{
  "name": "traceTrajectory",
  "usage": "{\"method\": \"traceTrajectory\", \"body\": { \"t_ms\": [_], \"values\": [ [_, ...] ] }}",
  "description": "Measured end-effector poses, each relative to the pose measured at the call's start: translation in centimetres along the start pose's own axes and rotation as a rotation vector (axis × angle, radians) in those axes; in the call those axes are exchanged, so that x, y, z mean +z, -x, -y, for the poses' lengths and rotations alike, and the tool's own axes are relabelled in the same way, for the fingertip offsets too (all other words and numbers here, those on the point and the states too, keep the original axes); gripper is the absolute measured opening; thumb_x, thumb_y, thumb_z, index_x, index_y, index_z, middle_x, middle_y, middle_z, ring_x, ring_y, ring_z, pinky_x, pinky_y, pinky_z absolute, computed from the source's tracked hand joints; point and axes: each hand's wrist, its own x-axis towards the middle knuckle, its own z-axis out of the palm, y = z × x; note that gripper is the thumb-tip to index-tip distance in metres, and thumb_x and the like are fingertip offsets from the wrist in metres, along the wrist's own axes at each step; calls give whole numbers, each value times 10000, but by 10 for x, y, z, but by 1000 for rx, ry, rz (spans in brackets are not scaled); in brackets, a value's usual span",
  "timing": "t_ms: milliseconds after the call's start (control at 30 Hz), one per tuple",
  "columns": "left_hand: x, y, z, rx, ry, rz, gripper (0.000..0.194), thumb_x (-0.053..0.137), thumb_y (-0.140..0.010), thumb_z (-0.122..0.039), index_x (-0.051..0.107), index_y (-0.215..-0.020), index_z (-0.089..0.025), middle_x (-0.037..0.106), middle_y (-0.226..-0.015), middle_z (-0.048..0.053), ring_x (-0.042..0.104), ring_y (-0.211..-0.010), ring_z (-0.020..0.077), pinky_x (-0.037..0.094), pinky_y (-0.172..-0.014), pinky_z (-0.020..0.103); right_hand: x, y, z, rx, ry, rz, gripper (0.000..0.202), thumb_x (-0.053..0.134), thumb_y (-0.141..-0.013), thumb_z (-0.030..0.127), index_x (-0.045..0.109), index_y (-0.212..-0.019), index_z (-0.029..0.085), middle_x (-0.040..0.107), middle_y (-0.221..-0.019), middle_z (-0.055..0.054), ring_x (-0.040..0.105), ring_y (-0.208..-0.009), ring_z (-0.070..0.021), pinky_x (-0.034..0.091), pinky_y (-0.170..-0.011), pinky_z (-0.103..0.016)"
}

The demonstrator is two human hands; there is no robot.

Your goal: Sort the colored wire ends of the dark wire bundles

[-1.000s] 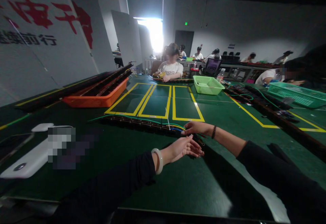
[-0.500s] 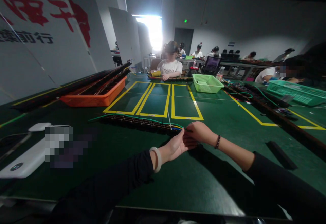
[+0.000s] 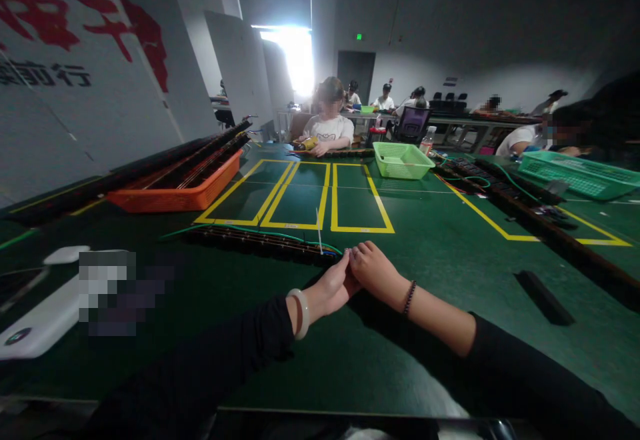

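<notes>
Both my hands, left hand (image 3: 327,292) and right hand (image 3: 377,275), have closed in from being apart a moment ago and now touch at the right end of a dark wired strip (image 3: 260,243). My fingertips press together, but they hide whatever lies between them, so I cannot tell what is clamped. The strip lies on the green table (image 3: 325,367), with a green wire (image 3: 175,233) along its far side and a slim white tie (image 3: 319,230) sticking up near its right end. I judge that this closing-in turns reaching into close finger work on the wire ends. An orange basket (image 3: 173,201) sits beyond the strip to the left; a black bar (image 3: 544,298) lies well to its right.
</notes>
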Motion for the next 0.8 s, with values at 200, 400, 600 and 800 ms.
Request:
{"method": "traceTrajectory", "body": {
  "t_ms": [200,400,600,800],
  "values": [
    [-7,-8,2,8,27,21,178,502,-884,-326,586,-913,-172,642,-943,43,591,-890,134,454,-827,261,6,10,6,38,-11,-41,322,458,-841,107,578,-1127,21,600,-962,-181,514,-847,-266,394,-782,-402],
    [-3,-2,0,7,-52,42,191,497,-888,-304,596,-942,-150,639,-893,63,596,-834,136,467,-798,257,3,19,5,56,-122,-74,343,459,-859,148,552,-1173,47,607,-996,-155,525,-908,-253,395,-858,-398],
    [-2,-1,1,18,-62,56,184,471,-898,-254,591,-834,-130,605,-694,20,575,-646,105,475,-804,278,-15,33,-14,135,-385,-210,273,452,-917,303,606,-1086,152,631,-959,-99,535,-920,-211,405,-847,-360],
    [-2,1,0,-7,-93,73,297,398,-924,-271,625,-871,-87,672,-868,111,630,-850,176,454,-885,330,-29,54,-45,3,-446,-374,276,456,-914,382,634,-896,171,609,-812,-71,509,-792,-178,386,-778,-323]
  ]
}}
